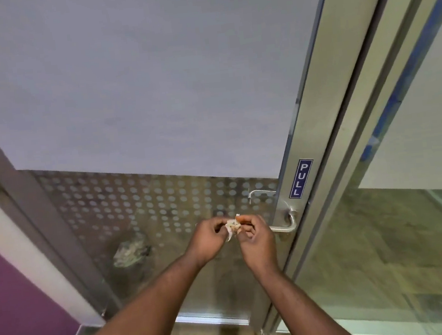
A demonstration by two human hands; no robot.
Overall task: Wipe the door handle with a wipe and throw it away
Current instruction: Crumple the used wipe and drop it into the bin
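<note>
A small crumpled white wipe (231, 227) is pinched between my left hand (208, 240) and my right hand (253, 235), both held up in front of the glass door. Each hand has its fingertips closed on the wipe. The silver lever door handle (287, 224) sticks out from the metal door frame just to the right of my right hand, which hides the lever's free end. Neither hand touches the handle.
The door has a frosted upper panel (152, 79) and a dotted glass lower part. A blue PULL sign (300, 178) sits above the handle. A second handle (260, 192) shows through the glass. A glass partition (382, 232) stands right, a purple wall (16, 295) left.
</note>
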